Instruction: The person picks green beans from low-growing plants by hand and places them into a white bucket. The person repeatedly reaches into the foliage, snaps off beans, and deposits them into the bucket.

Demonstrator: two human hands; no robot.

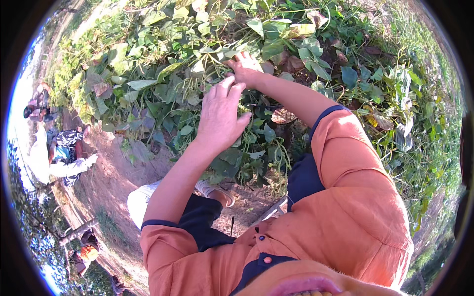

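Observation:
My left hand (pixel 220 116) is over low leafy plants (pixel 166 92), back of the hand up, fingers loosely extended and thumb apart, with nothing seen in it. Its fingertips come close to my right hand (pixel 247 70), which reaches in among leaves and thin stems. Leaves partly cover the right fingertips, so whether they grip a stem cannot be told. Green and yellowing leaves surround both hands; a dry brownish leaf (pixel 283 115) lies below the right forearm. Thin green pod-like strands (pixel 283 157) hang at the near edge of the plants.
Bare soil (pixel 111 162) runs along the left, with my shoe (pixel 218 192) at the plants' near edge. A white rounded item (pixel 140 201) is beside my leg. Other people (pixel 68 148) are at the far left, near pale cloth (pixel 40 155). Grass (pixel 426 148) grows on the right.

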